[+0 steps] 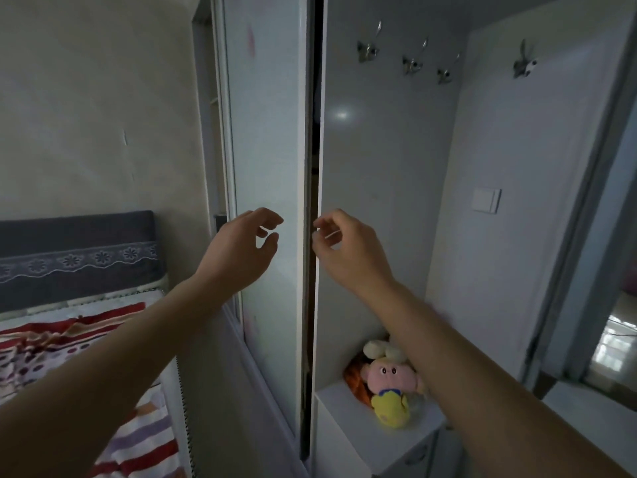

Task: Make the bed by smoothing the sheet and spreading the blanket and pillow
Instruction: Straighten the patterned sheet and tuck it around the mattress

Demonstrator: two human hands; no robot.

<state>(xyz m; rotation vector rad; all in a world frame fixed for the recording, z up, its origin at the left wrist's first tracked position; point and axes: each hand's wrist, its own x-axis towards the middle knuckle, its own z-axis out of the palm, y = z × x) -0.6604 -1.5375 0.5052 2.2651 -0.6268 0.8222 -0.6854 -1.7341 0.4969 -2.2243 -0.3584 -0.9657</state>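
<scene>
The bedding, red-striped and dotted, lies rumpled at the lower left, below a grey headboard. It is well apart from both hands, and only the left forearm crosses in front of it.

Both hands are raised to a white wardrobe beside the bed. The left hand hovers in front of the left door, its fingers loosely curled with a narrow space to the thumb, holding nothing. The right hand is at the dark gap between that door and the right panel. Its curled fingertips are at the panel's edge, but I cannot tell whether they grip it.

Below the right forearm a plush toy lies on a low white cabinet. Metal hooks are fixed high up, and a switch sits on the wall to the right.
</scene>
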